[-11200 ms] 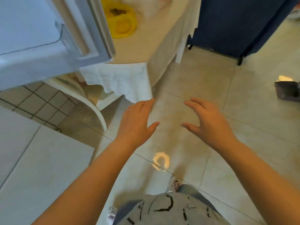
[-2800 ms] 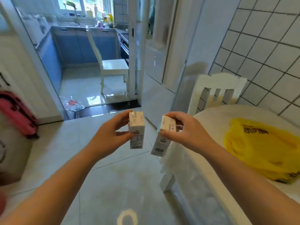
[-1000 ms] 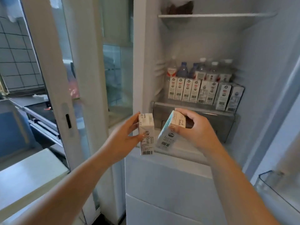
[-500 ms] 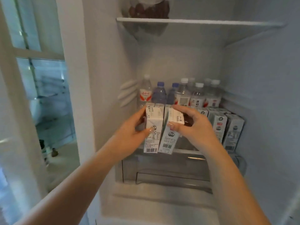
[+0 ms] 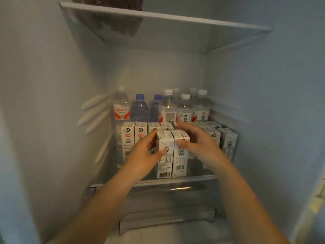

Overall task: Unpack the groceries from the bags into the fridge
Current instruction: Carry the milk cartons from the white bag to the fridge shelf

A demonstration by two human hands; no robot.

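Observation:
I look into the open fridge. My left hand [image 5: 144, 154] grips a white milk carton [image 5: 165, 155] by its left side. My right hand [image 5: 197, 143] grips a second white milk carton [image 5: 180, 155] by its top and right side. Both cartons stand upright and side by side on the front of the glass shelf [image 5: 175, 181]. Behind them runs a row of like cartons [image 5: 133, 136], with more cartons [image 5: 226, 140] at the right. Water bottles [image 5: 140, 108] stand along the back.
An upper glass shelf [image 5: 167, 15] carries a dark bag of food at its left. A clear drawer [image 5: 167, 215] sits below the carton shelf. The fridge's side walls close in on both sides.
Both hands have carried the two cartons forward into the fridge and lowered them onto the front of the shelf. The view has moved closer to the shelf.

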